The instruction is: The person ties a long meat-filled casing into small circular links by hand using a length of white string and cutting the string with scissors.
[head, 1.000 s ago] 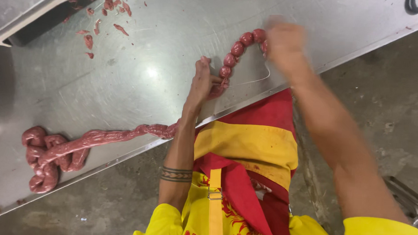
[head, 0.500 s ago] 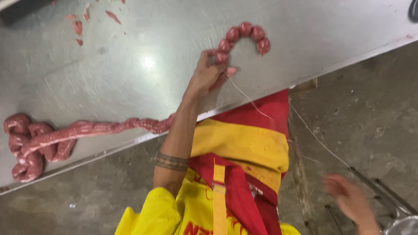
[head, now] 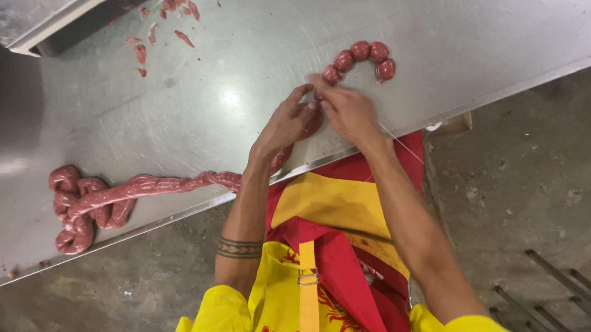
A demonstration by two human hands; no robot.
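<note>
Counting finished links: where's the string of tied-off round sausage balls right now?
In the head view, the tied sausage balls curve in an arc on the steel table, upper right, just beyond the right hand.

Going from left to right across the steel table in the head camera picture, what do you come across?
Coiled heap of unlinked sausage → loose meat scraps → left hand → right hand, both pinching the sausage rope → arc of small round tied links.

Bright overhead light throws a white glare spot on the steel table (head: 232, 95); focus stays sharp throughout.
</note>
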